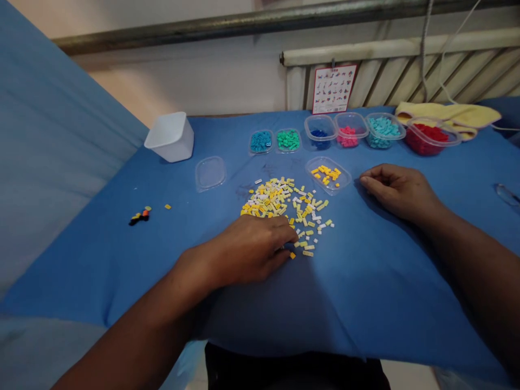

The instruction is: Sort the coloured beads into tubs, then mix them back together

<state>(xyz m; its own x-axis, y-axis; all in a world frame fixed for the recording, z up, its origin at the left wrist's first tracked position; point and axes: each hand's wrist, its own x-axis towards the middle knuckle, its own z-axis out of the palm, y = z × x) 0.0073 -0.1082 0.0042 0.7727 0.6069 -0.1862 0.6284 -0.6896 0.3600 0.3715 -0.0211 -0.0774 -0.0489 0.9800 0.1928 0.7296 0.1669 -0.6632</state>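
Blue cloth (377,303): left hand (260,244) over small bricks (270,197), right hand (400,189) beside clear tray (345,176) — I can't tell either grip. Bricks probably light, rigid — pinch their sides.

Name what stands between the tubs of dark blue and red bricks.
Head view: a tub of pink bricks, then a tub of light blue bricks.

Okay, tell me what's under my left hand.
Your left hand is over the near edge of the pile of yellow and white bricks. One orange-yellow brick shows just beyond it; whatever it covers can't be seen.
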